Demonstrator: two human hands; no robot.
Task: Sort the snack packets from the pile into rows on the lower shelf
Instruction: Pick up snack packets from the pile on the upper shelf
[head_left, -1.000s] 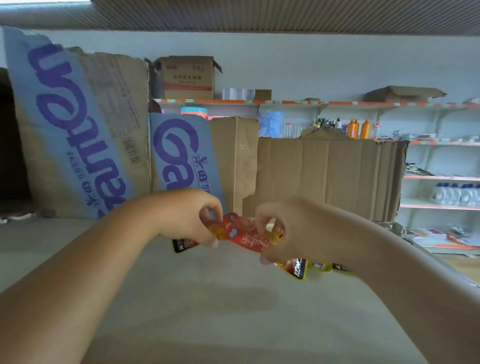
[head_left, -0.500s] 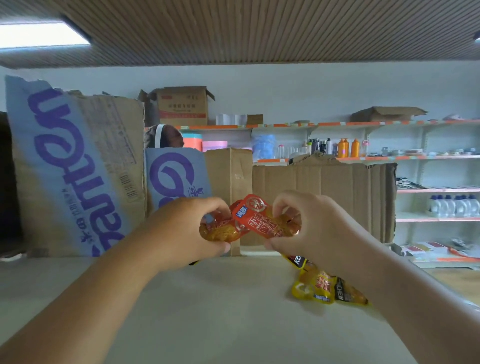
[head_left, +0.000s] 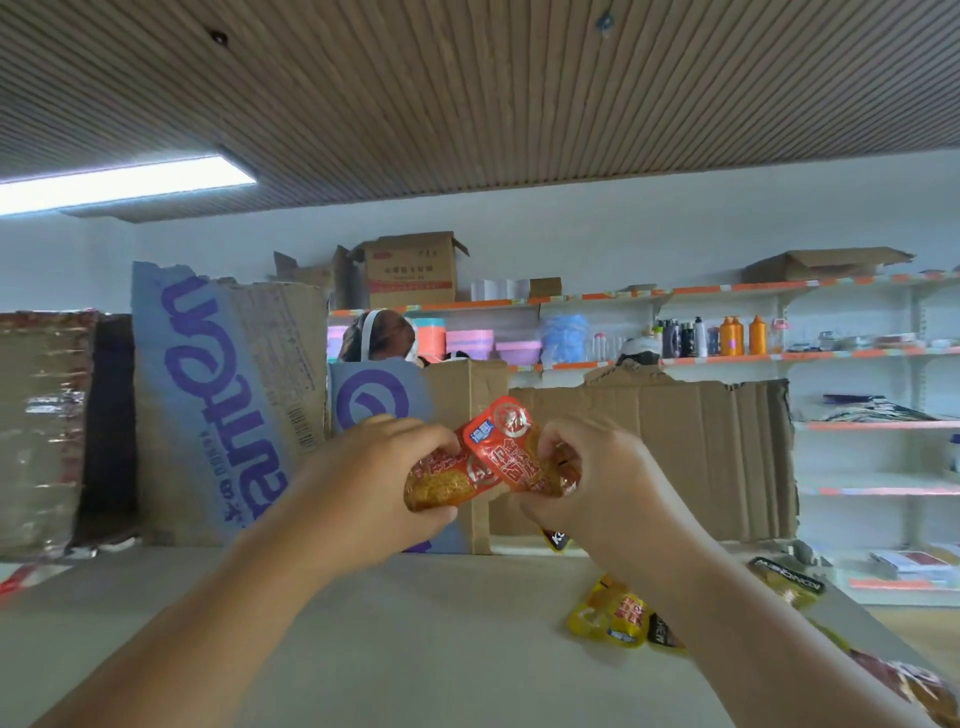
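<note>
Both hands are up over the beige surface (head_left: 389, 649) — the left hand (head_left: 358, 483) is curled round 1 orange packet (head_left: 439, 483), and the right hand (head_left: 602, 478) pinches a red packet (head_left: 501, 447) that overlaps it at 1 o'clock. The 2 packets touch, both held clear of the surface. Down at 5 o'clock a yellow packet (head_left: 608, 616) lies flat, with dark packets (head_left: 787, 574) further out at 4. The risk, as I read it, is slick film in fingertip grips — part them carelessly and 1 could slip into the loose pile, or land crooked and spoil a row.
</note>
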